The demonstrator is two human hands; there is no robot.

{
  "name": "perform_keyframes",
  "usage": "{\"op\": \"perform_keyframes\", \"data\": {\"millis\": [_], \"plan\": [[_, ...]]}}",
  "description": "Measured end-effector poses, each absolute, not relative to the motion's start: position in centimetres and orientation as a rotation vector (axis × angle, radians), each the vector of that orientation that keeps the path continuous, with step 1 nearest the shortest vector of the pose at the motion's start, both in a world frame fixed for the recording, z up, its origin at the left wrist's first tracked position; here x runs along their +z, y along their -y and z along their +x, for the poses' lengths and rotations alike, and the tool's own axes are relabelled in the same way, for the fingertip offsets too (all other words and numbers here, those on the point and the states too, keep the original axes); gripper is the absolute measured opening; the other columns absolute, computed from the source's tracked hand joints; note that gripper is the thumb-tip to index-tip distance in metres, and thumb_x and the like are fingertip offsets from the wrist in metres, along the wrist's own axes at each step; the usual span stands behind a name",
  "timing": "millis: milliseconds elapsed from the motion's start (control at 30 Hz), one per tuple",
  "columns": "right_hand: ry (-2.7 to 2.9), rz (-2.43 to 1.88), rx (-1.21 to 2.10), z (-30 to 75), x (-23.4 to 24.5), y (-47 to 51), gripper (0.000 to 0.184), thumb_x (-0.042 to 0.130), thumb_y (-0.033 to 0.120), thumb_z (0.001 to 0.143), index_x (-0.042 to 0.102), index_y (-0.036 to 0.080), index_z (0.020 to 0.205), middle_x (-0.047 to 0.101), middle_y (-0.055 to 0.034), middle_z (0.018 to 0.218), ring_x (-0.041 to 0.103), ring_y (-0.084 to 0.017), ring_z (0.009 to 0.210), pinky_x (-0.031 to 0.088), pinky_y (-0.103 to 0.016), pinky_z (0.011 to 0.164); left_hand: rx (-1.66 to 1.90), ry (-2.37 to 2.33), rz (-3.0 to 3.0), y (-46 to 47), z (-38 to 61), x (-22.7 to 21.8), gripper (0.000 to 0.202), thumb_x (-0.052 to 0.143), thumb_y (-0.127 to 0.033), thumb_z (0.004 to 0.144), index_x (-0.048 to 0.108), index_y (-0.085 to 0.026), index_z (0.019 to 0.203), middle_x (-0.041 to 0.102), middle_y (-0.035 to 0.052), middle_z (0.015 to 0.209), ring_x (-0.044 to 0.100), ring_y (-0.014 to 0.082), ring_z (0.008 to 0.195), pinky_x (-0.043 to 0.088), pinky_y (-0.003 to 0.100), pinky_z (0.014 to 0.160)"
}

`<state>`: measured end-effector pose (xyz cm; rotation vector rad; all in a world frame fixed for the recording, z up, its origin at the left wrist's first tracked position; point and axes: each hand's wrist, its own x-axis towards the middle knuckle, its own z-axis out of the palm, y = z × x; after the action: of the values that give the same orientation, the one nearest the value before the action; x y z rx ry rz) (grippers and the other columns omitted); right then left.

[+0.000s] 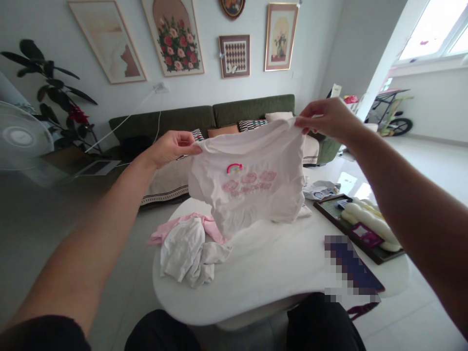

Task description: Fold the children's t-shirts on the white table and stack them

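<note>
A pale pink-white T-shirt with a small rainbow and pink cloud prints hangs spread out above the table. My left hand pinches its upper left corner between thumb and fingers. At the upper right corner, my right hand grips the cloth the same way. The shirt's lower edge hangs just over the tabletop; whether it touches I cannot tell. Below and to the left lie a crumpled white garment and, partly under it, a pink garment.
The white rounded table stands before my knees. On its right are a dark tray with a cream puffy item, a blurred dark flat object and a crinkled plastic bag. Behind is a green sofa; a fan stands left.
</note>
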<state>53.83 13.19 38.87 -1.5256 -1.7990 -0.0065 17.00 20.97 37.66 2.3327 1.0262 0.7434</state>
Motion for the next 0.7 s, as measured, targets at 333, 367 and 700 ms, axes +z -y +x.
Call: {"op": "perform_keyframes", "data": {"millis": [333,367,700], "plan": [[1.892,-1.818,0.222,53.8,28.8,-16.2,0.006,0.054,0.016,0.067,0.058,0.013,0.065,0.054,0.0029,0.045,0.051,-0.007,0.044,0.039,-0.017,0.049,0.656,-0.948,1.953,-20.7,19.6,29.4,0.039,0.068,-0.044,0.058,0.062,-0.013,0.080,0.061,0.0004,0.069,0.052,0.0095,0.060,0.038,0.019,0.054],[1.859,-1.866,0.220,53.9,27.9,-16.3,0.007,0.053,0.016,0.067,0.059,0.013,0.066,0.054,0.0027,0.044,0.051,-0.008,0.044,0.039,-0.017,0.050,0.626,-0.923,1.871,-20.4,20.0,28.8,0.040,0.068,-0.045,0.059,0.063,-0.013,0.083,0.063,0.0021,0.073,0.054,0.0105,0.061,0.040,0.020,0.055],[1.758,-1.483,0.652,46.0,22.7,-13.8,0.018,0.053,0.030,0.073,0.062,0.015,0.072,0.063,-0.0056,0.069,0.056,-0.014,0.063,0.042,-0.024,0.056,0.477,-0.773,1.626,-18.7,23.5,23.9,0.038,0.066,-0.044,0.064,0.066,-0.014,0.086,0.067,0.0071,0.085,0.060,0.0171,0.074,0.045,0.028,0.069]]}}
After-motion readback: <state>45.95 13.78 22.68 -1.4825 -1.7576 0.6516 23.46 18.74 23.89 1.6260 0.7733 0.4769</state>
